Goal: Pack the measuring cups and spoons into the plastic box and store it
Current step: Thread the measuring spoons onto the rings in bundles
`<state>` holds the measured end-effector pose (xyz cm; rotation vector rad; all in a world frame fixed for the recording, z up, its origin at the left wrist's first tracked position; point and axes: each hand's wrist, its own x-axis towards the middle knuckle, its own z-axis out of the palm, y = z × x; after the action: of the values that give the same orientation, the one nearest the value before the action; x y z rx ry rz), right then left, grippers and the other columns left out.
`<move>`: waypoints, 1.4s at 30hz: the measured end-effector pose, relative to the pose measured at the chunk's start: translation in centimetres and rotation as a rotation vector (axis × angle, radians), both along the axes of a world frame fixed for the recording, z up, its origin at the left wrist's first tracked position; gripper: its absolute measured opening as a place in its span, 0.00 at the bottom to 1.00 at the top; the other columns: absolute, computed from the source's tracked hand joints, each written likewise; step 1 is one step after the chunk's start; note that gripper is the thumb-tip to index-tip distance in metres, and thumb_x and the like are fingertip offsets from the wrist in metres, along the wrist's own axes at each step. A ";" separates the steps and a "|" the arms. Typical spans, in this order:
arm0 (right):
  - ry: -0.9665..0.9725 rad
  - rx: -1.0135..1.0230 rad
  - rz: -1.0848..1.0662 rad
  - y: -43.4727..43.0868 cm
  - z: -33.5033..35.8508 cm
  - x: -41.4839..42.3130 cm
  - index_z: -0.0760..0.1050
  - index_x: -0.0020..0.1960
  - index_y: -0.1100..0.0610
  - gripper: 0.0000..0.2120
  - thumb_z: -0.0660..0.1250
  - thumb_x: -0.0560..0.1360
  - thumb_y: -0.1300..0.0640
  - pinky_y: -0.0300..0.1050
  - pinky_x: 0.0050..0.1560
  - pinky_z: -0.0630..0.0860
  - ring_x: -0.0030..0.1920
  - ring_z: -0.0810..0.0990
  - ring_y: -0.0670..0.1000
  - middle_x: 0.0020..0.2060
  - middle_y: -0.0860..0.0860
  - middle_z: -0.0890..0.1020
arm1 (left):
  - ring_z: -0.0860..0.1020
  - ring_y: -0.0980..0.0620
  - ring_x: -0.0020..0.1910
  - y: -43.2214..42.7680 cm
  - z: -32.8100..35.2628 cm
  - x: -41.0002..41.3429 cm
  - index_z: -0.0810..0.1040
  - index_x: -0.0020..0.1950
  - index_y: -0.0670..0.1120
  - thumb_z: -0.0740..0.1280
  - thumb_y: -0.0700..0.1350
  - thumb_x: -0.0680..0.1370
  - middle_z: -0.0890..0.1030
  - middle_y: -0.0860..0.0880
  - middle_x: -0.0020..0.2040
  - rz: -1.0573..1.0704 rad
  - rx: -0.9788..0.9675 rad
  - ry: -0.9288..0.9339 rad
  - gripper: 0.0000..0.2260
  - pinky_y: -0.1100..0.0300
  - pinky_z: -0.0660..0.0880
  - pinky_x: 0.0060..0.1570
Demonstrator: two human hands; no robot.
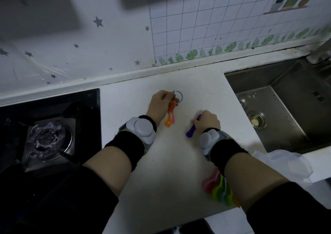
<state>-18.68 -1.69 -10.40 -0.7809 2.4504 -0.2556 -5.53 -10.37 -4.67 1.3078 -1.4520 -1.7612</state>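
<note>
I have the left hand over the middle of the counter, toward its back edge, fingers curled and pinching the blue ring. An orange spoon and a pink spoon hang from the ring, their bowls touching the counter or just above it; I cannot tell which. The right hand sits just to the right, nearer the sink, fingers closed round the handle of a purple spoon whose bowl points toward the front edge. The two hands are apart. The cups, nested in a coloured stack, lie near the front edge, partly hidden under my right forearm. The box, clear plastic and blurred, rests on the counter's front right corner, by the sink. The stove is off the counter's left edge.
</note>
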 end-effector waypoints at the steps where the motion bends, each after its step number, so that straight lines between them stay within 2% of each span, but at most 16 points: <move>1: 0.007 0.016 0.001 0.0 -0.1 0.0 0.73 0.54 0.61 0.17 0.68 0.74 0.48 0.46 0.40 0.70 0.51 0.79 0.60 0.52 0.59 0.79 | 0.80 0.52 0.39 -0.1 0.0 0.0 0.74 0.51 0.39 0.55 0.40 0.82 0.80 0.47 0.41 -0.002 0.000 0.000 0.09 0.64 0.77 0.42; 9: 0.000 0.050 0.002 -0.1 -0.5 0.1 0.73 0.52 0.60 0.13 0.67 0.74 0.52 0.44 0.39 0.69 0.44 0.77 0.59 0.51 0.58 0.79 | 0.80 0.52 0.40 -0.3 -0.1 0.0 0.74 0.51 0.40 0.56 0.41 0.82 0.80 0.47 0.42 -0.007 -0.001 -0.020 0.09 0.63 0.78 0.44; 13: -0.015 0.022 -0.025 0.0 -0.5 0.1 0.69 0.47 0.59 0.06 0.63 0.74 0.56 0.45 0.39 0.69 0.40 0.72 0.57 0.51 0.59 0.78 | 0.80 0.52 0.39 -0.1 -0.1 0.0 0.74 0.50 0.40 0.56 0.41 0.82 0.80 0.47 0.42 -0.005 0.000 -0.028 0.09 0.62 0.78 0.45; 15: -0.050 -0.008 -0.057 0.0 -0.5 0.1 0.70 0.51 0.60 0.09 0.62 0.74 0.56 0.45 0.39 0.69 0.41 0.73 0.57 0.51 0.59 0.78 | 0.80 0.52 0.39 -0.1 -0.1 0.1 0.74 0.50 0.40 0.56 0.41 0.82 0.80 0.46 0.43 -0.003 0.003 -0.027 0.09 0.62 0.78 0.44; 18: -0.138 -0.118 -0.129 -0.3 0.2 0.2 0.72 0.54 0.60 0.12 0.63 0.74 0.54 0.45 0.41 0.70 0.48 0.78 0.59 0.51 0.59 0.79 | 0.80 0.52 0.38 0.1 0.1 0.2 0.74 0.50 0.39 0.56 0.41 0.82 0.80 0.46 0.43 0.004 -0.003 -0.033 0.09 0.64 0.77 0.41; 22: -0.249 -0.313 -0.188 -1.5 2.4 0.0 0.71 0.48 0.56 0.12 0.70 0.70 0.55 0.48 0.46 0.74 0.51 0.78 0.58 0.50 0.56 0.79 | 0.80 0.52 0.39 0.1 1.0 0.4 0.74 0.51 0.39 0.55 0.41 0.82 0.80 0.45 0.44 0.018 -0.029 -0.029 0.09 0.64 0.77 0.41; 25: -0.355 -0.454 -0.266 -2.3 4.4 0.0 0.68 0.42 0.53 0.12 0.71 0.68 0.57 0.55 0.51 0.80 0.46 0.83 0.58 0.48 0.58 0.82 | 0.80 0.52 0.39 0.0 1.7 0.6 0.74 0.51 0.39 0.56 0.40 0.82 0.80 0.45 0.44 0.030 -0.058 -0.012 0.09 0.64 0.77 0.42; 29: -0.499 -0.586 -0.309 -3.0 6.9 0.5 0.69 0.47 0.56 0.11 0.70 0.69 0.63 0.50 0.44 0.82 0.33 0.82 0.53 0.44 0.60 0.82 | 0.79 0.51 0.39 0.2 3.1 0.8 0.74 0.50 0.39 0.56 0.40 0.82 0.80 0.45 0.42 0.072 -0.096 0.023 0.08 0.61 0.77 0.44; 35: -0.671 -0.717 -0.245 -2.8 10.9 1.6 0.70 0.41 0.56 0.10 0.64 0.71 0.70 0.50 0.44 0.82 0.36 0.81 0.57 0.39 0.60 0.80 | 0.78 0.51 0.37 0.5 5.2 0.6 0.73 0.48 0.39 0.56 0.38 0.81 0.79 0.46 0.39 0.095 -0.155 0.052 0.08 0.61 0.76 0.43; 38: -0.740 -0.741 -0.184 -2.3 12.4 1.7 0.70 0.47 0.61 0.09 0.62 0.72 0.73 0.47 0.42 0.80 0.34 0.80 0.54 0.38 0.60 0.78 | 0.78 0.51 0.37 0.6 5.8 0.7 0.73 0.47 0.40 0.56 0.38 0.81 0.79 0.46 0.39 0.089 -0.175 0.066 0.08 0.64 0.77 0.42; 42: -0.725 -0.713 -0.082 -1.6 13.7 1.5 0.72 0.58 0.69 0.15 0.58 0.73 0.74 0.42 0.40 0.76 0.33 0.75 0.53 0.41 0.60 0.76 | 0.77 0.51 0.36 0.9 6.5 0.8 0.73 0.42 0.42 0.56 0.38 0.81 0.79 0.46 0.39 0.092 -0.183 0.098 0.11 0.64 0.75 0.40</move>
<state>-17.15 -3.25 3.26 -0.6876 1.6771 -1.2483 -4.69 -9.50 1.80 1.1591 -1.4382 -1.5706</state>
